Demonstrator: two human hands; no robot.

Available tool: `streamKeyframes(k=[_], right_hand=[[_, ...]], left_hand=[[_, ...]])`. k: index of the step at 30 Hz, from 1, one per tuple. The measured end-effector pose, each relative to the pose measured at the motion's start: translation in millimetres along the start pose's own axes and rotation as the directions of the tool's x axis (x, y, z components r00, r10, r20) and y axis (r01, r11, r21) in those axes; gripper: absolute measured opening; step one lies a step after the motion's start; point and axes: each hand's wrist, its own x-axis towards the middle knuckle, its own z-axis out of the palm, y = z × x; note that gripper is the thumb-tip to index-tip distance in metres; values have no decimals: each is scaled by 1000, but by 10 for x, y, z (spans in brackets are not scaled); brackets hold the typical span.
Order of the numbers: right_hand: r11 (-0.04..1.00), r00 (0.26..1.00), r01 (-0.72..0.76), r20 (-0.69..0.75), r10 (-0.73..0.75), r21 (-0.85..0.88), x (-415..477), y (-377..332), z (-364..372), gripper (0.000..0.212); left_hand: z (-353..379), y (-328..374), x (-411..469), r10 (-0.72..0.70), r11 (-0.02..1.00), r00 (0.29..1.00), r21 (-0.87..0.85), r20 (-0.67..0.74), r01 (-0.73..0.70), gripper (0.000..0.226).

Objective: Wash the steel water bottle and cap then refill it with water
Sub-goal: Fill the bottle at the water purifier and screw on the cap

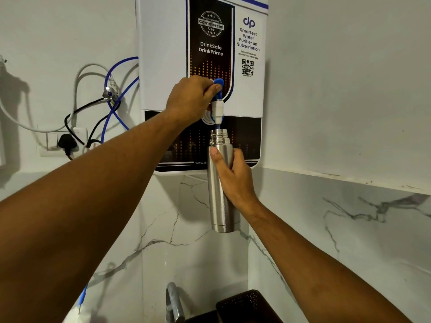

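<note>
Head view: gripping uncapped silver steel water bottle (220, 194) in right hand (233, 178), pinching blue tap knob (218, 83) with left hand (189, 99); probably refilling, not yet capping.

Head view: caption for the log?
Right hand holds uncapped steel bottle under purifier spout; left hand grips blue tap.

We see the white wall (338, 78) carrying a water purifier (161, 54), mounted above the marble tiles (198, 252) of the corner. To its left, a switch plate (52, 141) on the wall holds a black plug (67, 142), with cables (93, 108) looping above. At the bottom edge stand a dark perforated basket (242, 304) and a steel tap (173, 301); their support is hidden.
</note>
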Motion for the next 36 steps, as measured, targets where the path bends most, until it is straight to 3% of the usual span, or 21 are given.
streamKeyframes(k=[26, 36], right_hand=[[1000, 1000, -1, -8, 1, 2, 8, 12, 13, 39], [1000, 1000, -3, 3, 3, 15, -1, 1, 7, 30]], left_hand=[[19, -19, 19, 1, 1000, 1000, -3, 0, -1, 36], [13, -14, 16, -6, 1000, 1000, -7, 5, 6, 36]])
